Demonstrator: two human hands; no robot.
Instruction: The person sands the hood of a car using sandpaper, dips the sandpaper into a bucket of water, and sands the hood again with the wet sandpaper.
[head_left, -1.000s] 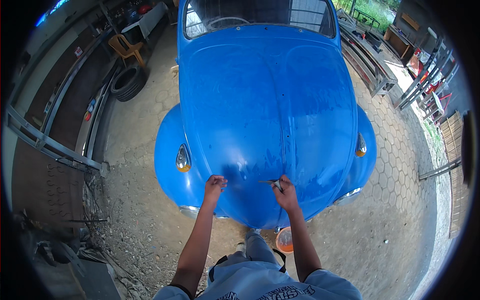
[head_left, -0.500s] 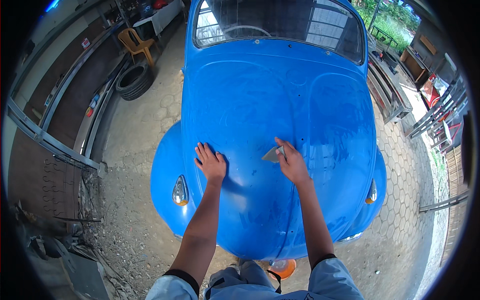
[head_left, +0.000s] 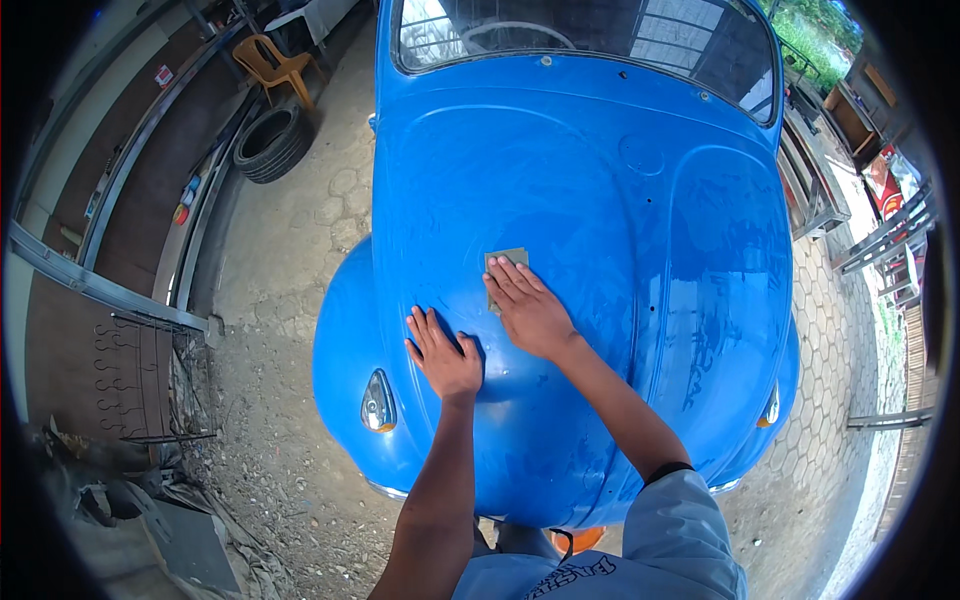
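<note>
The blue hood (head_left: 520, 420) of a rounded car fills the middle, with wet-looking smears over its paint. My right hand (head_left: 535, 312) lies on the hood left of its centre ridge, fingers stretched over a grey-green piece of sandpaper (head_left: 513, 256). The sheet is pressed flat against the paint, its lower part hidden under my fingers. Lower and further left, my left hand (head_left: 445, 360) rests palm down on the hood, fingers spread, holding nothing.
The windshield (head_left: 590, 40) rises beyond the hood; a chrome-cased lamp (head_left: 378, 402) sits on the left fender. A tire (head_left: 272, 145) and an orange plastic chair (head_left: 275, 68) stand far left. Below the car's nose shows an orange bucket-like thing (head_left: 580, 541). A metal rack (head_left: 135, 385) is at left.
My right hand has moved left and away from me, and the sandpaper it pinched is now flat under its fingers. The view has shifted; my left hand still rests on the hood.
</note>
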